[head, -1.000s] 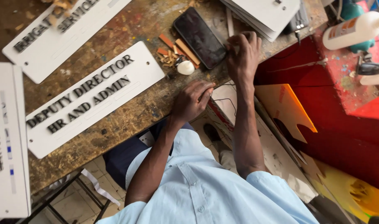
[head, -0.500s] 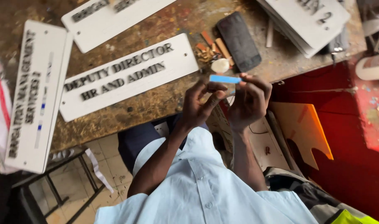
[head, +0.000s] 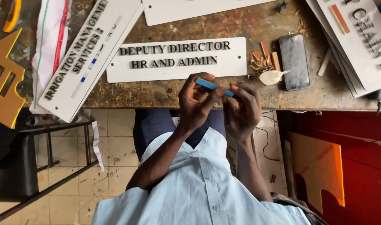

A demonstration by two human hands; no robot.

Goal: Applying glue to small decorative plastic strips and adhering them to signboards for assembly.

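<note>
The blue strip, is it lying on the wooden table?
No, the blue strip is held up between the left hand and the right hand, above the wooden table's edge.

Blue strip, white signs, brown counter

A bright blue strip (head: pixel 214 86) is showing above a pale blue shirt (head: pixel 198 187); white signs (head: pixel 176 59) are carrying grey letters, beside a black phone (head: pixel 294 61) on the scuffed brown counter (head: pixel 157 93).

- A single head-worn camera looks steeply down over the person's chest in a pale blue shirt (head: pixel 198 187).
- The view faces the near edge of a worn wooden tabletop (head: pixel 157 93), which fills the upper part.
- Both hands sit close, mid-frame.
- Tiled floor (head: pixel 111 166) shows below the edge.
</note>
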